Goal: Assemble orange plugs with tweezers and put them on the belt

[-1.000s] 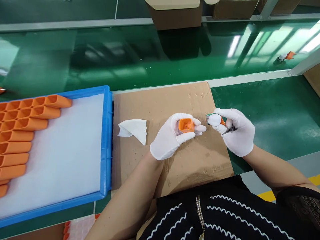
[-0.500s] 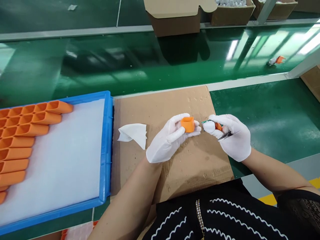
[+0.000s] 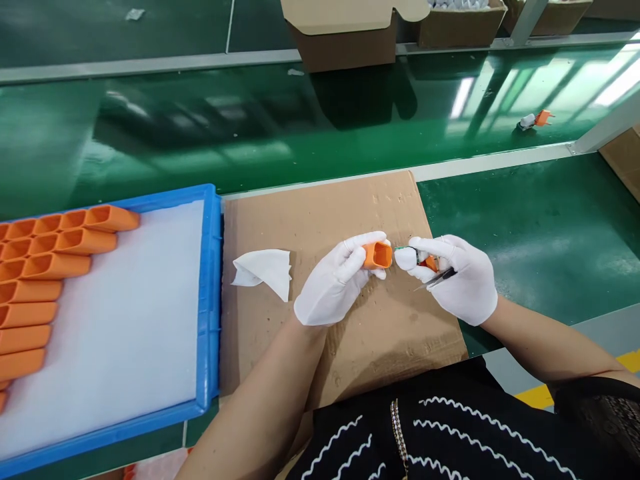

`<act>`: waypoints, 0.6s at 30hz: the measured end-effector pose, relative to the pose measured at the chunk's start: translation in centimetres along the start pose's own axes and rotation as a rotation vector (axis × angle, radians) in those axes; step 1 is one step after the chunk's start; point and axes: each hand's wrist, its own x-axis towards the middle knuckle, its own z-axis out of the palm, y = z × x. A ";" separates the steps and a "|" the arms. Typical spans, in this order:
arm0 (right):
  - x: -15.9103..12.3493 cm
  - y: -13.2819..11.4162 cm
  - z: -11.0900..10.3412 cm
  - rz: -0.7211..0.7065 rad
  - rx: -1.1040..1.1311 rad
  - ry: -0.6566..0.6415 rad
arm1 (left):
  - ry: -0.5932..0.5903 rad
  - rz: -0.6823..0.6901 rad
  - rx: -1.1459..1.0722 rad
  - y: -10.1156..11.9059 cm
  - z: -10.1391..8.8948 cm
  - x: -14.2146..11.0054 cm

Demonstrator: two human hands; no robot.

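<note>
Where the green tabletop (image 3: 525, 220) meets its left edge, a blue tray (image 3: 209, 300) lined with white foam holds orange shells (image 3: 50, 267) laid on their sides in stepped rows; about nine rows show, and the count of single shells cannot be told because the frame cuts them off. Just right of the tray lies a brown cardboard sheet (image 3: 320, 213) with one crumpled white wipe (image 3: 264, 270) on it. Above the cardboard, the gloved left hand (image 3: 333, 287) has its grip pinched around one orange shell (image 3: 377, 255), open mouth turned toward the other hand. Touching or almost touching that mouth is a small green circuit board (image 3: 406, 251) (only its end shows), held in the pinched grip of the gloved right hand (image 3: 460, 280), which also clasps an orange piece (image 3: 430, 264) and a pair of metal tweezers (image 3: 436, 280). Farther off, one small orange and white plug (image 3: 536, 120) lies alone on the conveyor, and three cardboard boxes (image 3: 345, 33) stand along the far rail.
</note>
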 end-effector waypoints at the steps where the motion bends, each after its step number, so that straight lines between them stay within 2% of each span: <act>1: 0.0 0.0 -0.1 -0.007 -0.024 -0.012 | 0.006 0.016 0.014 -0.1 0.0 0.0; 9: -0.3 0.1 -0.1 -0.122 -0.285 -0.039 | 0.034 0.086 0.168 -0.8 -0.2 -0.5; 18: -0.4 -0.2 -0.1 -0.167 -0.343 -0.041 | -0.003 0.144 0.271 -0.9 -0.3 -0.5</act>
